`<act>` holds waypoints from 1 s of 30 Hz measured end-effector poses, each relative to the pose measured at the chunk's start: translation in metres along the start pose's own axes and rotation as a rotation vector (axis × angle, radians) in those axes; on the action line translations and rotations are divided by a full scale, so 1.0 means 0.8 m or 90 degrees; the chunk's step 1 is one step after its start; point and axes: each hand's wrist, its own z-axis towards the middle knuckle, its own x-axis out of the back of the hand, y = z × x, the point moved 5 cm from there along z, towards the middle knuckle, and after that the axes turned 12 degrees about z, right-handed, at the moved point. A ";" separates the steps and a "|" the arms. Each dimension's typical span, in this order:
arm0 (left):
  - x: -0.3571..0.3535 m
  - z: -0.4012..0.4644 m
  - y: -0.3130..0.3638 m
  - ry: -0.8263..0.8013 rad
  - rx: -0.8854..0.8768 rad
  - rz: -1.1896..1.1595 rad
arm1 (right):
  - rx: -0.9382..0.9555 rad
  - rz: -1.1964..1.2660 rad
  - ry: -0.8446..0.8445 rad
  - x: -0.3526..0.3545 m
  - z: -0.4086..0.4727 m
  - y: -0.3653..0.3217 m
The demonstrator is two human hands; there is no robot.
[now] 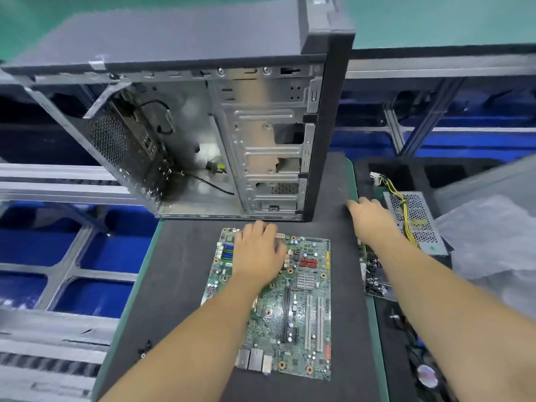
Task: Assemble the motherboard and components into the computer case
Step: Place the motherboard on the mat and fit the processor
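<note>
— Where are the 2 arms?
— Both are bare and reach forward from the bottom edge, the left from lower centre, the right from the lower right corner.
— The left hand (259, 250)?
— Palm down, fingers curled forward and down, thumb splayed toward the right.
— And the right hand (372, 217)?
— Farther forward and well apart from the left, palm down, fingers stretched ahead and slightly spread. Neither hand shows a closed grasp.

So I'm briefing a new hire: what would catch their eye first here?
The open case standing upright at the back of the mat, its bare metal inside facing us. Then the green motherboard flat on the mat before it, left hand resting on its far end. Right hand reaches toward the power supply.
</note>
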 end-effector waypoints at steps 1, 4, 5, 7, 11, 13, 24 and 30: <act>-0.003 -0.002 -0.007 -0.006 0.003 0.025 | 0.000 -0.005 0.007 0.003 0.001 0.001; -0.005 -0.012 -0.020 -0.011 -0.015 0.048 | -0.058 0.023 0.031 0.019 -0.006 0.003; -0.005 -0.014 -0.021 -0.019 -0.025 0.043 | -0.100 0.068 0.040 0.025 -0.013 0.004; -0.006 -0.016 -0.023 -0.040 -0.050 0.044 | -0.166 0.174 0.093 0.036 -0.036 0.000; -0.004 -0.036 -0.036 -0.036 -0.044 0.020 | -0.109 0.479 0.228 0.038 -0.110 -0.045; 0.002 -0.051 -0.048 -0.009 -0.021 -0.014 | -0.064 0.671 0.195 0.019 -0.155 -0.088; 0.022 -0.138 -0.091 -0.089 -0.255 -0.282 | 0.019 0.821 0.090 -0.082 -0.224 -0.222; 0.012 -0.143 -0.106 -0.125 -0.242 -0.267 | 0.055 0.863 0.062 -0.094 -0.232 -0.215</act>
